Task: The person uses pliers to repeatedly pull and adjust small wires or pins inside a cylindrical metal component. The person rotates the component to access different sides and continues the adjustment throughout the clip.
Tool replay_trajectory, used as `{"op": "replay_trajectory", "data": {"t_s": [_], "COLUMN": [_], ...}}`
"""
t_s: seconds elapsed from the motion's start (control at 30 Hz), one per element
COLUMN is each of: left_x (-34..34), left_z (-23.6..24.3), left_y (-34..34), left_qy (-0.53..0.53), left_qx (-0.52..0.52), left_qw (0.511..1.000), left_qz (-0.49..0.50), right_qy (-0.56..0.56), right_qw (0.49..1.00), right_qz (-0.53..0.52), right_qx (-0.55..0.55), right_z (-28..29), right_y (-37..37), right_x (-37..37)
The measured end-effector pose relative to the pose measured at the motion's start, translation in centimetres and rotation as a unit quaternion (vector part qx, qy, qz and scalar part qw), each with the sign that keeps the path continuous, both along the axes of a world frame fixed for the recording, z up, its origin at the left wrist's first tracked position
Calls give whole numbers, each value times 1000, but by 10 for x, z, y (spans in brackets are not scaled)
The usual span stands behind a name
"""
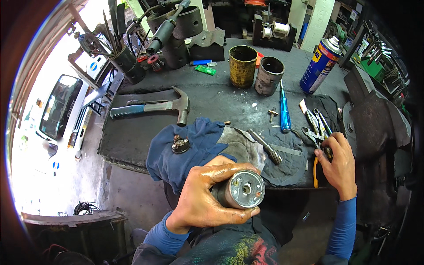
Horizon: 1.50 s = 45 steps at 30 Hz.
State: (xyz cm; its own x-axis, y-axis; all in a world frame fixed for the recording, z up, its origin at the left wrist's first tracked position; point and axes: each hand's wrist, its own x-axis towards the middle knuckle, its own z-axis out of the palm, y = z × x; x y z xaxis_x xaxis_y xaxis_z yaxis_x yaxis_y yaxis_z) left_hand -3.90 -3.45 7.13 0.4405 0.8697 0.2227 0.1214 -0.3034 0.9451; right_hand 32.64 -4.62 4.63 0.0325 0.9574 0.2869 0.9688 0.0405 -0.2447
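My left hand (207,190) is wrapped round a metal cylinder (245,190), which looks like a small motor housing, with its round end facing up and a hole in the middle. Grease shines on that hand. At the right edge of the bench, my right hand (339,161) closes its fingers on a dark-handled tool (328,153), mostly hidden by them. Beside it lie pliers (312,129) and an orange handle (316,172). On the blue rag (201,137) sits a small round dark part (180,144). A metal shaft with a gear-like end (266,147) rests on the grey cloths.
A claw hammer (152,107) lies at the left. Farther back stand two grimy cans (242,66), a blue spray can (319,66) and a pot of tools (127,66). A blue screwdriver (285,108) and a green lighter (205,70) lie on the bench (212,99).
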Motion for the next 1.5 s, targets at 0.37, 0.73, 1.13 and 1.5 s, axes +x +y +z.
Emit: {"op": "replay_trajectory", "data": {"t_s": [0.37,0.73,1.13,1.5], "left_x": [7,7,11,8], "left_z": [-28,-41,-54,-65], "left_y": [7,4,3,10], "left_qy": [8,-16,-6,-27], "left_qx": [255,284,219,170], "left_qw": [966,957,971,982], "left_qz": [52,61,100,78], "right_qy": [128,216,245,259], "right_qw": [987,974,967,962], "right_qz": [39,36,35,45], "right_qx": [87,64,59,66], "right_z": [21,1,-11,-18], "right_y": [-34,-56,-64,-69], "right_x": [-53,-82,-97,-108]}}
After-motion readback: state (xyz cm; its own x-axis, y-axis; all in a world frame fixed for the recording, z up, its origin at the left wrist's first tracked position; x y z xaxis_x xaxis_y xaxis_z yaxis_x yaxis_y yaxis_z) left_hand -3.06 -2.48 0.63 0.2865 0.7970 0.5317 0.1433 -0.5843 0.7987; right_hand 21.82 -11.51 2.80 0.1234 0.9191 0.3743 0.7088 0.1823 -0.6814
